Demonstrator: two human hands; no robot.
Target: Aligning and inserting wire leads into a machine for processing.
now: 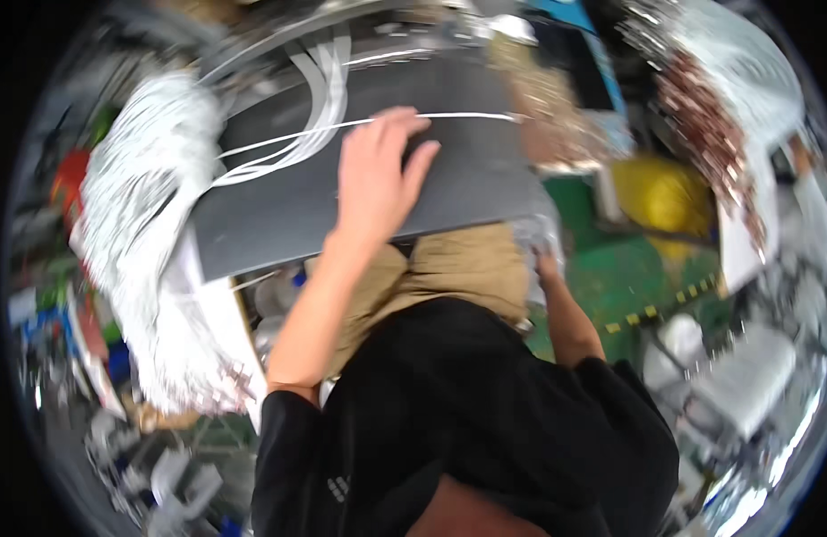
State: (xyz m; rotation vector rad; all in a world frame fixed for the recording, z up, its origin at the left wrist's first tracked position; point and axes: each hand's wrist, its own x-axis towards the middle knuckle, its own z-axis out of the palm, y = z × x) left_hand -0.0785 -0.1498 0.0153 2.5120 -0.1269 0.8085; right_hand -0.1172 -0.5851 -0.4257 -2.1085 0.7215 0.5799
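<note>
A thin white cable (463, 115) runs across the dark grey work table (449, 183). My left hand (378, 174) lies over this cable with its fingers stretched out and thumb apart. Several more white cables (328, 98) curve over the table just beyond and left of that hand. Low at the table's right side, my right hand (546, 266) is beside a clear plastic sheet or bag (543, 228). Its fingers are mostly hidden and blurred, so I cannot tell whether it grips the plastic.
A thick bundle of white cables (149, 170) hangs at the left. Another white bundle (740, 67) with copper-coloured ends (704, 116) is at the far right. Brownish, shiny pieces (552, 112) lie by the table's right end. A yellow object (660, 192) stands above the green floor (584, 268).
</note>
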